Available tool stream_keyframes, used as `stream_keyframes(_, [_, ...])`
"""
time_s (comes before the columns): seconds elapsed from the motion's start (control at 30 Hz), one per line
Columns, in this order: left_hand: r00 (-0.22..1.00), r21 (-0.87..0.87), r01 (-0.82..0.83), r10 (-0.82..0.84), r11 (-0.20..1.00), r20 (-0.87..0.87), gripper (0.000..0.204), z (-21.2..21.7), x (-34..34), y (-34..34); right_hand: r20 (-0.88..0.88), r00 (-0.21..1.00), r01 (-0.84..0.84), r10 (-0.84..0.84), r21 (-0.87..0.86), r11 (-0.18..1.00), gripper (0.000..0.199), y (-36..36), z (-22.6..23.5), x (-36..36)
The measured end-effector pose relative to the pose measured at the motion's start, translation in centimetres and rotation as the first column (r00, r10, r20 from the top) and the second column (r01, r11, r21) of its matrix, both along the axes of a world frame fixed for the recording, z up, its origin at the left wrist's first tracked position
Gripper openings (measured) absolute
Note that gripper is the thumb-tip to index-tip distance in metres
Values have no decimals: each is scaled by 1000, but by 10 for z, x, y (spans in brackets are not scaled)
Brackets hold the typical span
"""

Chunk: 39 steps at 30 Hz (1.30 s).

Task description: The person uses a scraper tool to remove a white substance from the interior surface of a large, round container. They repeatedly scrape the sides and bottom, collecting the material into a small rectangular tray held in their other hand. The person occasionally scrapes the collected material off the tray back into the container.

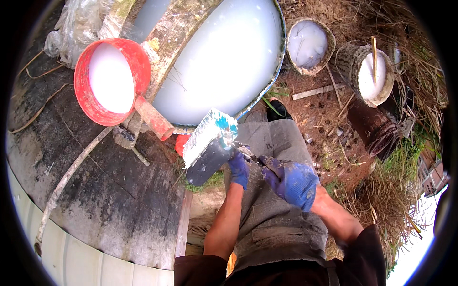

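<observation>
Both my hands wear blue-purple work gloves. In front of my legs is a box-shaped thing (210,150), its upper face thickly caked in white, with a teal patch and a dark grey side. Close against its right end, my left hand (238,170) is closed around it or its handle; the fingers are partly hidden. My right hand (293,185) is closed on a thin, dark, dirty handle (257,159). That handle runs toward the box-shaped thing; I cannot tell whether the two are joined. Beyond them stands a large round tub (281,52) of milky white liquid.
A weathered plank (174,40) crosses the tub. Left of it stands a red bucket (140,64) of white liquid. Two crusted buckets with white contents, one (330,43) nearer the tub and one (350,66) holding a stick, stand at right. A pale pole (67,183) lies at left.
</observation>
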<state>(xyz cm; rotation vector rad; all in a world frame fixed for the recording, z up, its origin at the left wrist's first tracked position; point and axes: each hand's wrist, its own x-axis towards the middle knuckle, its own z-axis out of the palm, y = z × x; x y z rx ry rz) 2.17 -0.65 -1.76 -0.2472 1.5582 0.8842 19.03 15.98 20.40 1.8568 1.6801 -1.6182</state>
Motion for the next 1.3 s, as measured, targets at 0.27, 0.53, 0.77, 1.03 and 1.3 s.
stream_keyframes(0.27, [994, -66, -106, 103, 992, -45, 9, 20, -8, 31, 0, 999, -44, 45, -100, 994, 31, 15, -17, -13])
stream_keyframes(0.53, [998, 242, -10, 24, 970, -56, 3, -33, -31, -29, -65, 994, -84, 84, 0, 996, 31, 12, -31, -24])
stream_keyframes(0.77, [994, 66, 90, -86, 994, -60, 21, -24, -40, -23, -121, 992, -55, 44, -86, 995, 29, 0, -30, -26])
stream_keyframes(1.03, [994, -129, -11, 25, 992, 103, 21, 23, -9, 26, -43, 801, 549, -597, -344, 762, 32, 27, -31, 5])
stream_keyframes(1.3, [999, -20, 42, -42, 999, -20, 17, 25, -14, 23, -134, 989, 29, -62, -236, 971, 44, 35, 13, -8])
